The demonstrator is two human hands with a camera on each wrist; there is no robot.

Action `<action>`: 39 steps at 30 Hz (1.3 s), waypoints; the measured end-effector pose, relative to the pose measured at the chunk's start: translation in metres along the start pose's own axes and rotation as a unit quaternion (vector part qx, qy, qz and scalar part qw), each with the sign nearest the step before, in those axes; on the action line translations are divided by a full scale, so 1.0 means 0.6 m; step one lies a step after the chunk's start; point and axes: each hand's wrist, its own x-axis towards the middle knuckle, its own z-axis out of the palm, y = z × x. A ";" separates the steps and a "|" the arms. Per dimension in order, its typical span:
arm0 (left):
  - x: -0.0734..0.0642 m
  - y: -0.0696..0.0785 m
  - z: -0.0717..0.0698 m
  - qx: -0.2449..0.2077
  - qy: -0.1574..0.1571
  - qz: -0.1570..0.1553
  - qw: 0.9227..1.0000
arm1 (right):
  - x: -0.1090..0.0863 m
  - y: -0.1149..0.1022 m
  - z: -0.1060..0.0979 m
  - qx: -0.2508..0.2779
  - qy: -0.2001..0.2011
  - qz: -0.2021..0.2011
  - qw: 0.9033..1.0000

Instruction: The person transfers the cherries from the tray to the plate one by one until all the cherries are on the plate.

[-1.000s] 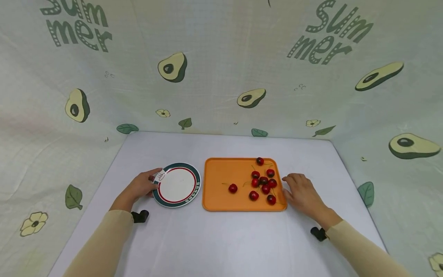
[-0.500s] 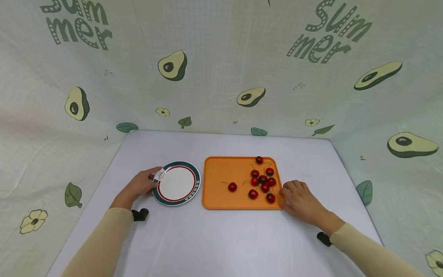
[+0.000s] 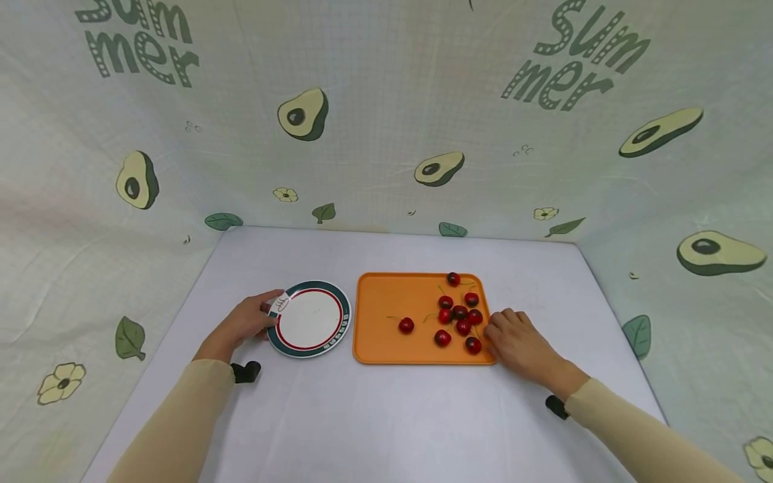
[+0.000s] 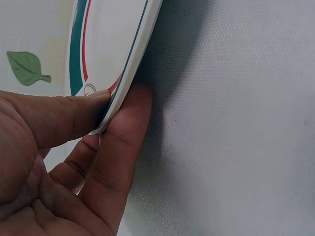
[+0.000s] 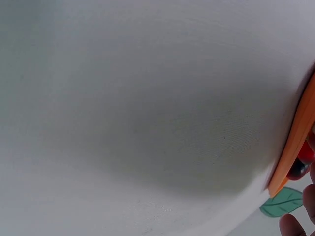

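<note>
Ten cherries (image 3: 443,337) are sitting in the orange tray (image 3: 380,295), mostly bunching at its right side; one is lying apart, left of the bunch. Most are showing stems.

Just changed: right hand (image 3: 517,340) is now bearing in on the tray's right rim, fingers bending at the edge, covering its near stretch. In the right wrist view its fingertips (image 5: 309,201) are only peeking in, just past the rim near a cherry. Can't tell if it's gripping the rim, reaching for fruit or only touching. My read: the right side is starting to engage the tray while the left is keeping the plate in hand.

White plate (image 3: 309,318), green band and red ring, is lying left of the tray, small gap between. Left hand (image 3: 241,325) is pinching its left rim, thumb (image 4: 64,118) on top, a finger (image 4: 123,132) supporting underneath.

Versus a second ago: right hand was hovering more beside the rim and leaving that stretch visible. Cherries, tray, plate and left grip are staying put. White table (image 3: 362,416) is carrying everything; avocado-print cloth (image 3: 362,54) is hanging behind.
</note>
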 end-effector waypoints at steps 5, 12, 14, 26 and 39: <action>-0.002 0.000 -0.001 -0.002 -0.002 0.005 1.000 | 0.003 0.004 0.004 -0.015 -0.007 0.008 1.000; -0.009 0.004 -0.001 -0.008 0.000 0.009 1.000 | 0.001 0.003 0.006 -0.017 -0.017 0.006 1.000; -0.008 0.004 -0.001 -0.009 0.001 0.007 1.000 | 0.001 0.002 0.006 -0.018 -0.021 0.009 1.000; -0.005 0.002 0.000 -0.012 0.003 -0.001 1.000 | 0.001 0.000 0.006 -0.024 -0.020 0.003 1.000; -0.014 0.009 0.000 -0.008 0.005 0.004 1.000 | 0.016 0.010 -0.004 -0.017 0.052 -0.031 0.998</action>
